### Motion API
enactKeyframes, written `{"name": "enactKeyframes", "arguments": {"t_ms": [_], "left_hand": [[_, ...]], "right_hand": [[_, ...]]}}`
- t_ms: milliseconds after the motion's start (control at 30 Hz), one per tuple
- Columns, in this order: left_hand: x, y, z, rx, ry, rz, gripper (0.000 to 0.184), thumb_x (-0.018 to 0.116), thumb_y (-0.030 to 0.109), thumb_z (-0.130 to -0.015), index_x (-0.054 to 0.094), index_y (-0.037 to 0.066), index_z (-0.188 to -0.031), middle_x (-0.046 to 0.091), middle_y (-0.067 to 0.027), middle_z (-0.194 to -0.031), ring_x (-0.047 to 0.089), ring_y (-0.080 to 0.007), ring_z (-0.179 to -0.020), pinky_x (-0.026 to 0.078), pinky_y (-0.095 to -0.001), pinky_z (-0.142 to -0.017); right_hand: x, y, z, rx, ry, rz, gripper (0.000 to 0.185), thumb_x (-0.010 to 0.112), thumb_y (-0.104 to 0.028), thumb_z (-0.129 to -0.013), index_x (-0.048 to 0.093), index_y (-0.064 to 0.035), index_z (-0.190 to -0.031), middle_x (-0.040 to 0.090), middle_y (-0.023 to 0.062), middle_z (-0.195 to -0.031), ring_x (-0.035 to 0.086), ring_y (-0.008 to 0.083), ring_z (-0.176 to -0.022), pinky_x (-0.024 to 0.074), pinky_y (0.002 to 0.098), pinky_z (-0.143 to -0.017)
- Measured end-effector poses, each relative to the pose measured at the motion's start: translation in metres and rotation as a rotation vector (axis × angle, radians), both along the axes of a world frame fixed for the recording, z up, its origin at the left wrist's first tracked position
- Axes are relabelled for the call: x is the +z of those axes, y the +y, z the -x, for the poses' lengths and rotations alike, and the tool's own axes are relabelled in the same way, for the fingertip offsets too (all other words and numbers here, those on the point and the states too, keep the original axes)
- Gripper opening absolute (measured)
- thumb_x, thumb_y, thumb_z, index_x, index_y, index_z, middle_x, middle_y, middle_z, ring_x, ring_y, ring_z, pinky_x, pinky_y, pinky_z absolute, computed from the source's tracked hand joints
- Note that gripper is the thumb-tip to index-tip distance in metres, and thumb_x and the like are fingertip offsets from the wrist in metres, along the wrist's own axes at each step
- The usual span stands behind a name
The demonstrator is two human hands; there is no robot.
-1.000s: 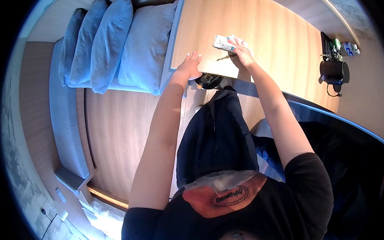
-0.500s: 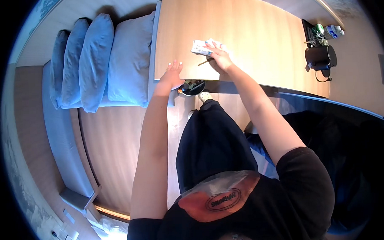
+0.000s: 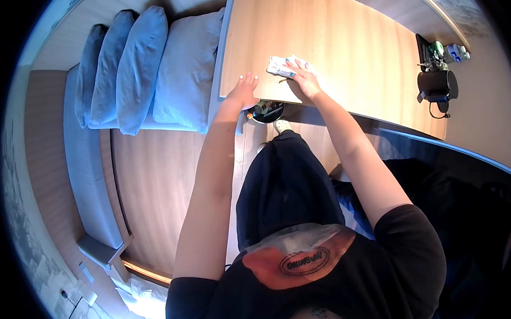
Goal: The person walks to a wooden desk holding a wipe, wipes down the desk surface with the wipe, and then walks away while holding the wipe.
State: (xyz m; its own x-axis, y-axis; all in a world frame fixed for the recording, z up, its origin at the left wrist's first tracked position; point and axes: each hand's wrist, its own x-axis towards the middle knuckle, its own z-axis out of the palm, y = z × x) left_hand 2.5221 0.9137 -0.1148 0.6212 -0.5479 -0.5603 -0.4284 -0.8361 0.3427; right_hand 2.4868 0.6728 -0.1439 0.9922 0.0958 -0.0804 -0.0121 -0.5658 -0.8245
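Note:
A folded white cloth lies on the wooden table under the fingers of my right hand, which presses on it near the table's front edge. Some small dark bits show on the wood just below the cloth. My left hand rests at the table's front left corner with its fingers spread and nothing in it. Beneath that corner is a dark round bin with things inside.
Grey-blue pillows lean on the bench at the left. A black kettle, a tray and bottles stand at the table's right end. A dark-clothed person is at the lower right.
The cloth under my right hand now covers part of the dark bits, and less of them shows. My left hand stays at the corner. The view has shifted slightly.

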Motion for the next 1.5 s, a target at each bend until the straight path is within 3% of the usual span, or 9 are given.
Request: {"name": "enactKeyframes", "arguments": {"t_ms": [333, 633, 1233, 1500], "left_hand": [[0.002, 0.000, -0.001, -0.001, 0.009, -0.005, 0.079, 0.061, 0.032, -0.077, 0.020, 0.010, -0.142, 0.008, -0.0196, -0.147, 0.017, -0.0398, -0.133, 0.022, -0.0392, -0.109], [0.002, 0.017, 0.002, 0.076, -0.054, 0.147, 0.064, 0.057, 0.025, -0.081, 0.032, 0.001, -0.135, 0.019, -0.0211, -0.144, 0.024, -0.0327, -0.133, 0.024, -0.0354, -0.108], [0.002, 0.029, 0.033, 0.088, -0.126, 0.120, 0.056, 0.055, 0.024, -0.084, 0.037, 0.000, -0.132, 0.023, -0.0215, -0.143, 0.024, -0.0326, -0.133, 0.025, -0.0359, -0.108], [0.001, 0.026, 0.037, 0.105, -0.115, 0.077, 0.052, 0.055, 0.025, -0.084, 0.040, 0.000, -0.128, 0.022, -0.0175, -0.144, 0.026, -0.0296, -0.132, 0.029, -0.0364, -0.106]], "right_hand": [[-0.007, 0.028, 0.009, 0.006, -0.038, 0.020, 0.043, 0.042, -0.015, -0.083, 0.053, -0.0209, -0.124, 0.041, 0.0007, -0.137, 0.022, 0.0254, -0.135, 0.0042, 0.0416, -0.112], [-0.008, 0.049, 0.019, 0.026, -0.013, -0.008, 0.044, 0.042, -0.018, -0.084, 0.051, -0.0211, -0.126, 0.039, 0.0006, -0.139, 0.019, 0.0264, -0.135, 0.0021, 0.0441, -0.111], [-0.003, 0.060, 0.030, 0.071, 0.011, -0.080, 0.044, 0.040, -0.017, -0.083, 0.051, -0.0182, -0.126, 0.039, 0.0003, -0.138, 0.019, 0.0241, -0.136, 0.0016, 0.0436, -0.111], [0.001, 0.073, 0.038, 0.053, 0.044, -0.093, 0.044, 0.040, -0.016, -0.083, 0.052, -0.0175, -0.126, 0.041, -0.0016, -0.138, 0.020, 0.0222, -0.136, 0.0023, 0.0423, -0.111]]}}
